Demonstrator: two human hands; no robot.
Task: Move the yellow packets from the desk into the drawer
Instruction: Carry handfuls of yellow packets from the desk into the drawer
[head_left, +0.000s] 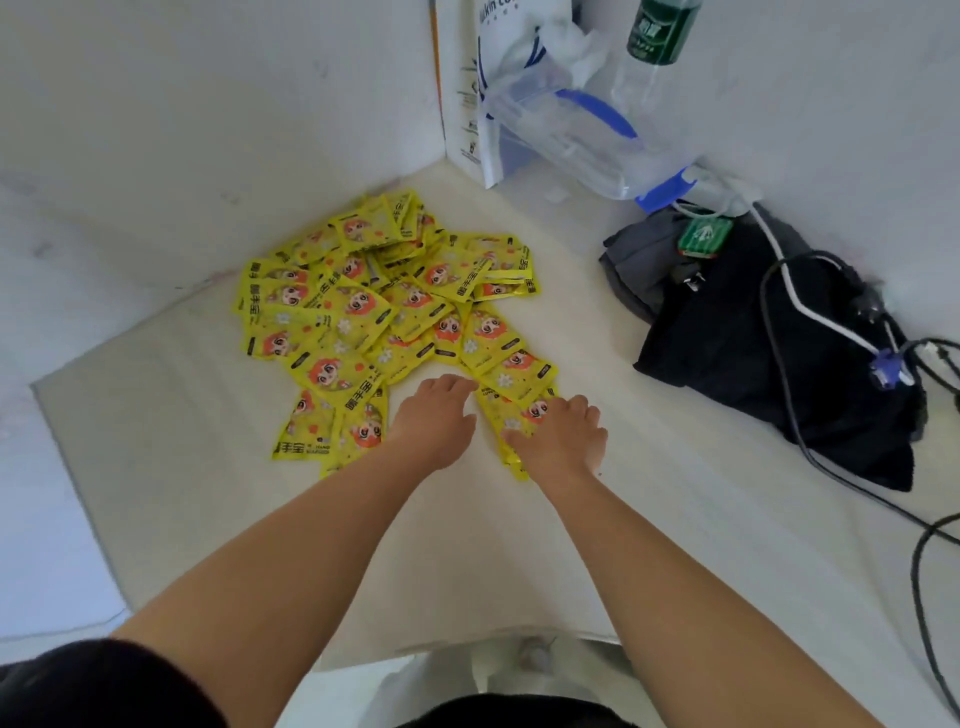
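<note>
Your right hand (558, 439) lies palm-down on the nearest yellow packets (384, 322), its fingers (582, 405) curled down onto one; whether they have closed around it, you cannot tell. Your left hand (434, 421) sits just beside it at its 9 o'clock, fingers slightly bent and loose, tips touching the packets at the near edge of the heap, gripping nothing you can see.

The packets spread in an overlapping pile on the pale surface (519, 545), fanning from your hands toward 11 o'clock into the corner of the white walls. The drawer is not in view.

At 2 o'clock from your hands lies a black cloth bundle (769, 364) with cables (810, 312) draped over it. At 1 o'clock stand a clear plastic jug (571, 130) tipped on its side, a white paper bag (467, 93) and a green-labelled bottle (660, 36).
</note>
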